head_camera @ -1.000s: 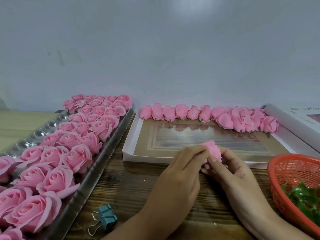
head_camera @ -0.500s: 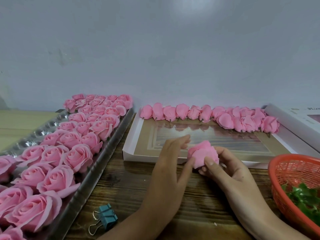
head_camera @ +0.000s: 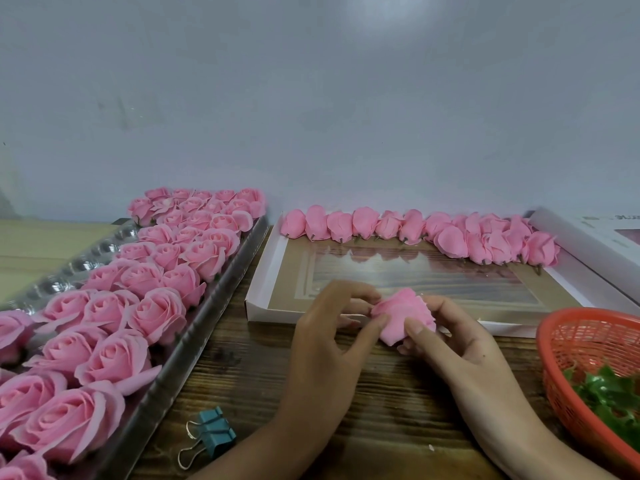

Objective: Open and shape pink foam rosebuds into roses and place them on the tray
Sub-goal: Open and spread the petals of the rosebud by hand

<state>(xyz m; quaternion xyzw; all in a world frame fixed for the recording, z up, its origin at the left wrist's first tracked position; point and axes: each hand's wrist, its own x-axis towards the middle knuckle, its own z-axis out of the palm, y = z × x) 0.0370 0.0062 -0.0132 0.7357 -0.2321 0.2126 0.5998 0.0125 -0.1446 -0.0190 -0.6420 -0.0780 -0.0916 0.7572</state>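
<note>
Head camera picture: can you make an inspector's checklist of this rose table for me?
Surface: brown wooden table, grain showing.
Job's things: opened roses fill the silver tray on the left; closed rosebuds lie in a row along the far edge of a flat white box; one held rosebud, partly opened.
Clutter: blue binder clip near the tray; orange basket with green leaves on the right.
Hands: left hand pinches a petal of the held rosebud; right hand grips it.
Cables: nothing seen.
Surroundings: plain grey wall; another white box far right.
</note>
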